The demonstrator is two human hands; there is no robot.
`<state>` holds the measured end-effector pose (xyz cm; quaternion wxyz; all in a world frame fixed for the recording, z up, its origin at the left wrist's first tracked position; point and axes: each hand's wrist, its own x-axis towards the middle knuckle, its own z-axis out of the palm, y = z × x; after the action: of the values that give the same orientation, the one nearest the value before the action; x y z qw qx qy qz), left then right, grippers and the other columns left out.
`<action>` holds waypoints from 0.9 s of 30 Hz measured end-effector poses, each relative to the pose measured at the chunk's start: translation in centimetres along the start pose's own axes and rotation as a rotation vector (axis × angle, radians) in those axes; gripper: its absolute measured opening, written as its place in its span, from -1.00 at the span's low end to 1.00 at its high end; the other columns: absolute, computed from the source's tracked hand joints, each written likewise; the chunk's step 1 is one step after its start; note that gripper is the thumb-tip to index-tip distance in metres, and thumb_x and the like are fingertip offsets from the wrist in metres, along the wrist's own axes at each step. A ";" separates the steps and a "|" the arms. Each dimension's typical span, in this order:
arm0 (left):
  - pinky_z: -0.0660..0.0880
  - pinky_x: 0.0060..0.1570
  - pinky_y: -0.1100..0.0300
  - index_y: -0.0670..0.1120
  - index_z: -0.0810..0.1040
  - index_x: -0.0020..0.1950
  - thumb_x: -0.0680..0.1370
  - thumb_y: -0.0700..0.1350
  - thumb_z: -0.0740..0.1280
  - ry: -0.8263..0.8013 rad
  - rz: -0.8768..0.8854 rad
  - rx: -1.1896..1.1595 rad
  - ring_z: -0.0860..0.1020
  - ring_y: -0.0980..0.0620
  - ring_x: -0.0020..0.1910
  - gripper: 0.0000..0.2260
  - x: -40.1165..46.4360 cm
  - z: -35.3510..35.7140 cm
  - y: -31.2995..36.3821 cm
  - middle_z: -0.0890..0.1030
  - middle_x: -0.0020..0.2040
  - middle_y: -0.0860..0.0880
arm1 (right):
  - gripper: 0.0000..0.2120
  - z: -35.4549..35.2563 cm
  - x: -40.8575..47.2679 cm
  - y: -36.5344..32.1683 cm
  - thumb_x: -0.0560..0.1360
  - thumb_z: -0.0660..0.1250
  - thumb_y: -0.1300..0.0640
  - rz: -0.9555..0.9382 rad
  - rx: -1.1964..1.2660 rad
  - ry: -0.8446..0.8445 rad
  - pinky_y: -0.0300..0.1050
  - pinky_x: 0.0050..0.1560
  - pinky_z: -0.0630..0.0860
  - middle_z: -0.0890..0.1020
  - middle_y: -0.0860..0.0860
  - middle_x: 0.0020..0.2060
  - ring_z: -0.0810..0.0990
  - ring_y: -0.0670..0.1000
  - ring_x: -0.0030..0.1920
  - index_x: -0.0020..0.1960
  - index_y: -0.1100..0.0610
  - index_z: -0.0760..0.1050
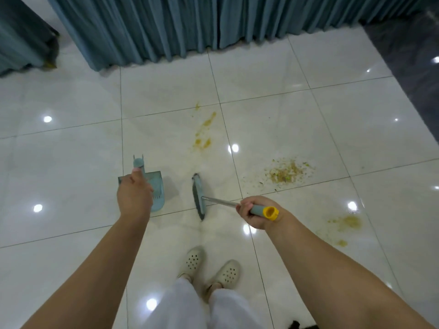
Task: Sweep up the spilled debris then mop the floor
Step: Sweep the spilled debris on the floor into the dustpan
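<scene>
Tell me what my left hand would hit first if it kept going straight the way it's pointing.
Probably the dustpan. The left hand grips its handle and points forward and down, so the pan lies directly ahead, then the floor tiles. Depth is hard to judge here.

Dustpan on floor, left of broom head. Debris pile right of broom head. Stain farther off, between them. Second stain near right. Curtain along far edge. Shoes nearest, centre.
</scene>
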<state>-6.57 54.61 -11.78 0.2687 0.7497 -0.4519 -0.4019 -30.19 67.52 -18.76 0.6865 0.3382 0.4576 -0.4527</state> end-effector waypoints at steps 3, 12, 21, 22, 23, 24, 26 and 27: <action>0.30 -0.41 0.21 -0.10 0.36 -0.30 0.65 0.03 0.07 -0.061 0.011 -0.038 0.41 -0.10 -0.31 -0.63 -0.8 2.4 0.3 0.40 -0.40 -0.04 | -0.93 -2.7 -1.5 -2.7 0.58 0.07 0.37 -0.051 0.035 0.015 -0.36 -0.69 0.37 0.36 0.18 -0.25 0.33 -0.05 -0.72 -0.07 0.29 0.28; 0.36 -0.22 0.09 -0.18 0.45 -0.16 0.59 0.10 0.18 -0.248 0.093 -0.003 0.45 -0.08 -0.24 -0.64 -3.8 9.0 1.3 0.50 -0.25 -0.13 | -0.91 -9.7 -5.5 -9.8 0.61 0.03 0.34 -0.221 0.062 0.083 -0.36 -0.70 0.35 0.35 0.14 -0.28 0.34 -0.07 -0.73 -0.04 0.29 0.29; 0.32 -0.39 0.21 -0.08 0.40 -0.26 0.59 0.10 0.17 -0.351 0.127 -0.012 0.38 0.02 -0.40 -0.67 -6.5 13.4 3.7 0.44 -0.34 -0.04 | -0.84 -14.4 -9.0 -11.9 0.61 0.04 0.30 -0.159 -0.004 0.061 -0.37 -0.70 0.33 0.42 0.11 -0.54 0.36 -0.09 -0.70 -0.08 0.30 0.35; 0.32 -0.39 0.21 -0.09 0.41 -0.25 0.59 0.11 0.17 -0.356 0.130 -0.013 0.38 0.01 -0.40 -0.67 -6.6 13.6 3.9 0.44 -0.33 -0.04 | -0.81 -14.3 -9.2 -11.5 0.62 0.04 0.29 -0.137 -0.005 0.049 -0.38 -0.70 0.33 0.41 0.10 -0.56 0.36 -0.09 -0.70 -0.10 0.31 0.36; 0.32 -0.37 0.20 -0.11 0.42 -0.23 0.58 0.12 0.17 -0.357 0.134 -0.010 0.39 -0.01 -0.38 -0.66 -6.7 13.6 4.2 0.44 -0.33 -0.05 | -0.80 -14.0 -9.2 -11.1 0.62 0.05 0.28 -0.116 -0.009 0.033 -0.37 -0.70 0.33 0.40 0.09 -0.57 0.37 -0.09 -0.70 -0.12 0.32 0.37; 0.34 -0.35 0.17 -0.14 0.45 -0.20 0.58 0.13 0.17 -0.354 0.143 -0.004 0.40 -0.03 -0.36 -0.65 -6.9 13.7 4.5 0.45 -0.31 -0.06 | -0.79 -13.6 -9.1 -10.6 0.61 0.05 0.28 -0.099 -0.013 0.018 -0.37 -0.70 0.34 0.41 0.10 -0.57 0.37 -0.09 -0.70 -0.12 0.33 0.38; 0.37 -0.29 0.10 -0.21 0.49 -0.09 0.58 0.13 0.16 -0.344 0.160 0.012 0.43 -0.06 -0.32 -0.60 -7.0 13.6 5.1 0.48 -0.28 -0.10 | -0.81 -12.3 -8.4 -9.5 0.61 0.07 0.29 -0.075 -0.019 -0.007 -0.35 -0.70 0.36 0.42 0.12 -0.56 0.39 -0.08 -0.70 -0.11 0.34 0.38; 0.38 -0.27 0.08 -0.23 0.49 -0.06 0.58 0.14 0.16 -0.341 0.166 0.015 0.44 -0.07 -0.30 -0.58 -6.8 13.5 5.5 0.48 -0.26 -0.11 | -0.82 -11.5 -7.9 -9.0 0.60 0.08 0.29 -0.065 -0.019 -0.022 -0.35 -0.69 0.37 0.43 0.13 -0.56 0.39 -0.07 -0.70 -0.10 0.34 0.38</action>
<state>-22.34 57.73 -12.29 0.2151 0.6328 -0.5542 -0.4961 -43.61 76.84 -15.82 0.6796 0.3116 0.4653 -0.4739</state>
